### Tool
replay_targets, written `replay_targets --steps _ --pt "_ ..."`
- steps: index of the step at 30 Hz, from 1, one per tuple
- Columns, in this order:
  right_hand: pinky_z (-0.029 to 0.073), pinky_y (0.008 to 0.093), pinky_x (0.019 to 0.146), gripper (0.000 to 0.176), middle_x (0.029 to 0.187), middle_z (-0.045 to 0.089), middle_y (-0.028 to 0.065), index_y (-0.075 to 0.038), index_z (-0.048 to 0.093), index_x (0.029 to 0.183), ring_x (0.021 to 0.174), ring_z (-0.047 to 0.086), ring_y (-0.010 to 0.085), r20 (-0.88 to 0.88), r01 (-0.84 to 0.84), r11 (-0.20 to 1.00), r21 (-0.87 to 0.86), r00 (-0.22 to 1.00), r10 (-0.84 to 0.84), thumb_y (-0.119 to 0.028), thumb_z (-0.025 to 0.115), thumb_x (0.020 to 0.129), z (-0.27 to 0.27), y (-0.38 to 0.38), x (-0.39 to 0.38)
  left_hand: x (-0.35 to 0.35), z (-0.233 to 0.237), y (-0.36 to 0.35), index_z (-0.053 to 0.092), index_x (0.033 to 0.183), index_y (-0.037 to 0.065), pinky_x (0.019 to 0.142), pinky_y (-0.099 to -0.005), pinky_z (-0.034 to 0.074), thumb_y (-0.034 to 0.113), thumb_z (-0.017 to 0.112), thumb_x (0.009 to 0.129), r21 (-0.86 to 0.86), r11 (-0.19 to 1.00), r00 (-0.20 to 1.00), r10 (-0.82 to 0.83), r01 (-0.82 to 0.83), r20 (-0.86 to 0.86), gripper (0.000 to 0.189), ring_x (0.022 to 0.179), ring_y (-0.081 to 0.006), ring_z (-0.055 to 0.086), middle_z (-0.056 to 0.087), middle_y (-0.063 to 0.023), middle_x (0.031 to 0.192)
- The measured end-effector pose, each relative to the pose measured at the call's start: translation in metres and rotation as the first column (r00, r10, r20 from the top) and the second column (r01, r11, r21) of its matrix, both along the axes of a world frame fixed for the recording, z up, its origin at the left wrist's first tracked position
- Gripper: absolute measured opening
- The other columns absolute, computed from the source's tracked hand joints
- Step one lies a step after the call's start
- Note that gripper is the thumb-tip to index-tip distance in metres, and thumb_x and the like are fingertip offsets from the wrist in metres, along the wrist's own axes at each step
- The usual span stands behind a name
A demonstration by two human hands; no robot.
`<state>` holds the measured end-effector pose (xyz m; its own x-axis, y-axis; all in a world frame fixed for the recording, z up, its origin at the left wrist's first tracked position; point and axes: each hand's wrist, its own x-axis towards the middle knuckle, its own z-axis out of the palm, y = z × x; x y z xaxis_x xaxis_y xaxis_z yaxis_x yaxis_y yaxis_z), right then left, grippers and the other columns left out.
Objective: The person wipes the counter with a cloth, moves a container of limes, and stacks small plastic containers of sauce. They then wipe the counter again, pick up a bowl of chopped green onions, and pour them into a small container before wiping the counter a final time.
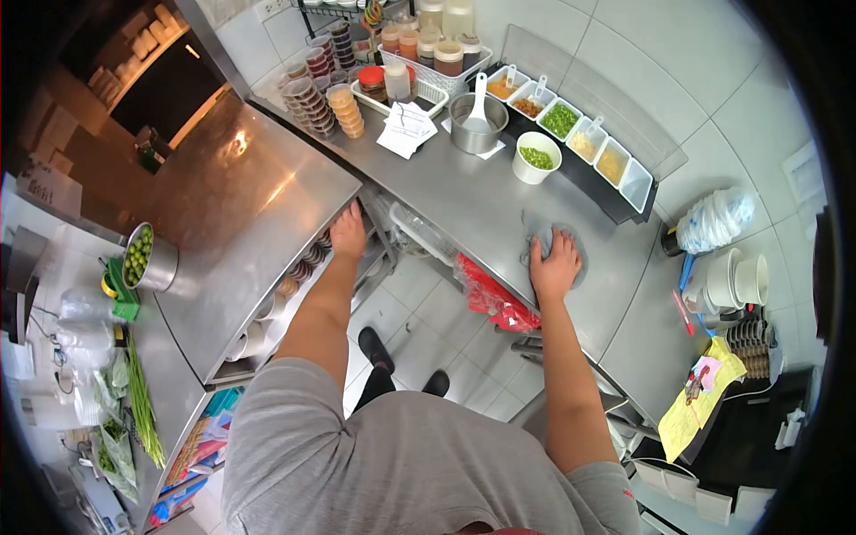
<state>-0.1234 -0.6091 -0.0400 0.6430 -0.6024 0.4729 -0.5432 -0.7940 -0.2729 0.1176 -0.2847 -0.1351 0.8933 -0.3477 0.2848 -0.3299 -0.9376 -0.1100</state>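
Observation:
My right hand (555,266) presses down on a grey cloth (533,228) on the steel counter (464,192), with its fingers curved over the cloth. Some of the cloth shows around the fingertips and beside the wrist. My left hand (348,234) rests at the edge of the left steel worktop (259,169), its fingers extended and nothing seen in them. Closest to the cloth stands a white tub of chopped green onion (536,159). Behind that tub is a steel pot (477,134) with a white ladle (479,96) in it.
A black rack of white topping containers (560,118) lines the wall. Stacked sauce cups (344,109), paper slips (407,129) and a basket of bottles (464,76) stand at the back. Red plastic packaging (495,299) hangs under the counter. Limes in a pot (138,254) are left.

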Motion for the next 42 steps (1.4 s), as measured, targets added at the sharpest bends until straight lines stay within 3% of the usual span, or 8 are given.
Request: replay_targets --steps 6,20,23,27,30,33,36,42 --pt "0.03 0.0455 0.098 0.049 0.122 0.052 0.0148 -0.008 0.054 0.117 0.119 0.044 0.0304 -0.014 0.002 1.0 -0.003 1.0 -0.002 -0.039 0.057 0.08 0.003 0.002 0.002 0.018 -0.004 -0.006 0.043 0.121 0.002 0.1 -0.0442 0.034 0.015 0.042 0.085 0.112 0.99 0.995 0.078 -0.085 0.067 0.039 0.114 -0.0334 0.047 0.051 -0.0192 0.119" --pt "0.031 0.0453 0.098 0.047 0.122 0.052 0.0138 -0.008 0.054 0.117 0.118 0.045 0.0298 -0.003 -0.005 1.0 -0.022 1.0 0.005 -0.037 0.057 0.08 0.003 0.003 0.001 -0.033 0.005 -0.013 0.049 0.112 0.002 0.09 -0.0415 0.038 0.019 0.06 0.075 -0.347 0.929 0.984 0.163 -0.128 0.073 0.042 0.11 -0.0299 0.047 0.05 -0.017 0.118" --pt "0.03 0.0457 0.098 0.047 0.121 0.053 0.0139 -0.007 0.054 0.117 0.119 0.044 0.0301 0.018 -0.017 0.999 -0.031 1.0 0.017 -0.036 0.057 0.08 0.001 0.003 0.0 0.012 -0.078 -0.01 0.055 0.102 0.001 0.077 -0.0388 0.045 0.02 0.06 0.077 -0.862 0.339 0.916 0.277 -0.376 -0.29 0.032 0.093 -0.028 0.056 0.058 -0.0155 0.104" --pt "0.03 0.0462 0.098 0.047 0.122 0.053 0.014 -0.007 0.054 0.117 0.119 0.044 0.0305 0.011 -0.014 1.0 -0.026 1.0 0.014 -0.036 0.058 0.08 -0.001 0.002 0.0 0.046 -0.08 -0.028 0.059 0.094 0.002 0.063 -0.0317 0.048 0.02 0.056 0.08 -0.643 -0.648 0.873 -0.073 -0.409 -0.482 0.023 0.071 -0.0257 0.061 0.064 -0.0121 0.086" --pt "0.03 0.0464 0.098 0.048 0.122 0.053 0.0138 -0.007 0.054 0.118 0.119 0.044 0.0307 0.003 -0.005 1.0 -0.024 1.0 0.005 -0.037 0.058 0.08 0.0 0.001 0.002 0.073 -0.094 -0.028 0.058 0.105 0.002 0.068 -0.0364 0.049 0.021 0.047 0.084 -0.573 -0.711 0.894 -0.181 -0.407 -0.411 0.03 0.081 -0.0248 0.06 0.062 -0.0128 0.098" --pt "0.03 0.0463 0.098 0.048 0.122 0.053 0.0137 -0.007 0.054 0.118 0.119 0.044 0.0308 -0.004 0.001 1.0 -0.024 1.0 -0.001 -0.037 0.057 0.08 0.0 0.002 0.001 0.091 -0.099 -0.018 0.059 0.083 0.013 0.048 -0.0295 0.047 0.008 0.05 0.085 -0.312 -0.827 0.793 -0.235 -0.467 -0.563 0.011 0.06 -0.0177 0.06 0.062 -0.0039 0.071" --pt "0.029 0.0461 0.099 0.049 0.122 0.053 0.0135 -0.007 0.055 0.117 0.119 0.044 0.0308 -0.006 0.007 1.0 -0.025 1.0 -0.007 -0.038 0.057 0.08 -0.002 0.001 0.002 0.068 -0.053 -0.034 0.036 0.136 0.005 0.102 -0.0389 0.033 0.02 0.022 0.09 -0.265 -0.85 0.795 -0.253 -0.454 -0.551 0.05 0.125 -0.0245 0.04 0.04 -0.0117 0.137" --pt "0.029 0.0453 0.099 0.049 0.123 0.053 0.0139 -0.006 0.055 0.117 0.119 0.044 0.0306 0.002 0.005 1.0 -0.024 1.0 -0.005 -0.039 0.057 0.08 -0.002 0.001 0.001 0.09 -0.089 -0.035 0.041 0.13 0.007 0.103 -0.0386 0.032 0.023 0.031 0.088 -0.193 -0.879 0.766 -0.25 -0.436 -0.592 0.046 0.123 -0.0277 0.039 0.042 -0.0105 0.134"
